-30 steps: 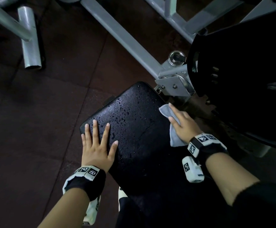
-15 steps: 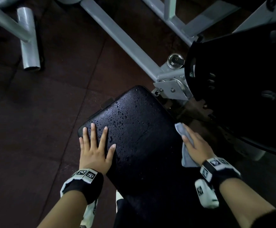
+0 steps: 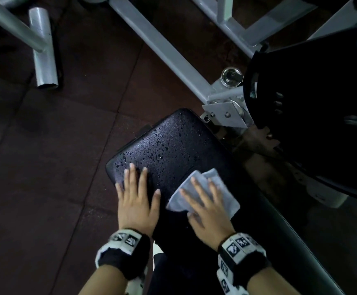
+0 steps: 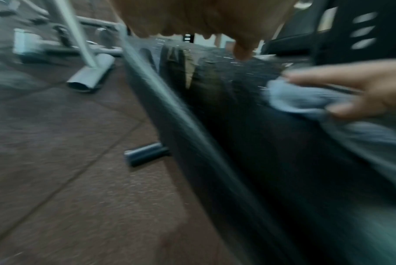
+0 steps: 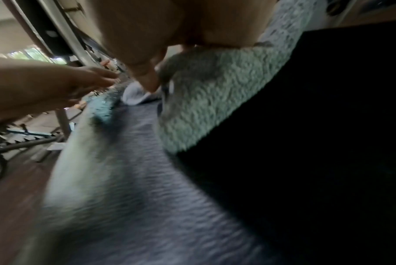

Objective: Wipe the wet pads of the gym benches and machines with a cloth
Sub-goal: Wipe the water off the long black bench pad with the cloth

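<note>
A black bench pad point(image 3: 173, 145) runs from the middle of the head view toward me, with water drops over its far end. My left hand point(image 3: 138, 201) lies flat on the pad's left edge with straight, spread fingers. My right hand point(image 3: 205, 207) presses a folded pale grey cloth point(image 3: 220, 188) onto the middle of the pad, fingers straight and spread on top of it. In the left wrist view the cloth point(image 4: 298, 98) shows under the right hand's fingers point(image 4: 342, 80). The right wrist view shows the fluffy cloth point(image 5: 215, 96) close up and blurred.
Grey steel frame tubes point(image 3: 158, 47) cross the brown rubber floor point(image 3: 45, 167) beyond the pad. A short tube foot point(image 3: 43, 50) stands at the upper left. A large black machine pad point(image 3: 322, 103) with its bracket point(image 3: 226, 111) looms close on the right.
My right hand has slid the cloth from the pad's right edge inward to its middle, beside the left hand. The left hand has stayed on the left edge.
</note>
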### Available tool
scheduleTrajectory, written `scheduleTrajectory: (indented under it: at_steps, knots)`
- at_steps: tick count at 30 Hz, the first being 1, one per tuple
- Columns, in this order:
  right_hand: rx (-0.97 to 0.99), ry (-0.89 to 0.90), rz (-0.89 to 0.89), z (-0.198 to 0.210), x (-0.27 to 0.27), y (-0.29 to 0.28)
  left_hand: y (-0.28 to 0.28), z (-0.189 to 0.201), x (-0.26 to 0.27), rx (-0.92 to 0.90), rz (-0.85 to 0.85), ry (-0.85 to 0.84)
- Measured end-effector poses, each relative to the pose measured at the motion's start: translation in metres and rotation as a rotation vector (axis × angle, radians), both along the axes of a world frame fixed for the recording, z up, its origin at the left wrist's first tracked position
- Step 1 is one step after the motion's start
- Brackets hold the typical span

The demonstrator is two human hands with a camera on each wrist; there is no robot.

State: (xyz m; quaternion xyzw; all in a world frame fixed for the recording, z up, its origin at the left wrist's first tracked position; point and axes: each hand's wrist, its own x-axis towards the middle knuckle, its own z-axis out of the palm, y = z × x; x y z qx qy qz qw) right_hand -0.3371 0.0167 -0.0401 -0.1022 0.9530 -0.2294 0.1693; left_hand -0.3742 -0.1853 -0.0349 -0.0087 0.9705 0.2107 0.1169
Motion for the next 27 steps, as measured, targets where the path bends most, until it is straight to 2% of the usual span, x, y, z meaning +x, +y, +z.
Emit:
scheduleTrajectory:
  at_steps: [2,4,7,9,14,21,24,27]
  knots:
    - [-0.206,-0.012,-0.015,0.006,0.005,-0.003,0.024,0.010,0.017,0.018,-0.042,0.028]
    - [-0.326,0.028,-0.178,0.009,0.007,0.012,0.053,0.021,0.036,0.027,-0.111,0.023]
    - [-0.225,0.120,-0.448,0.010,0.016,0.047,0.097,0.029,0.058,-0.005,-0.212,-0.059]
    - [-0.134,0.086,-0.570,0.007,0.024,0.066,0.120,0.025,0.061,-0.036,-0.194,-0.130]
    - [-0.053,0.011,-0.493,-0.004,0.034,0.086,0.128,0.013,0.058,-0.117,-0.135,-0.199]
    - [-0.073,-0.029,-0.540,0.000,0.034,0.077,0.100,0.004,0.122,-0.077,-0.196,-0.199]
    - [-0.064,-0.058,-0.585,0.002,0.033,0.070,0.103,0.003,0.107,-0.104,-0.205,-0.198]
    - [-0.055,-0.070,-0.611,0.001,0.032,0.068,0.102,0.001,0.070,-0.121,-0.203,-0.150]
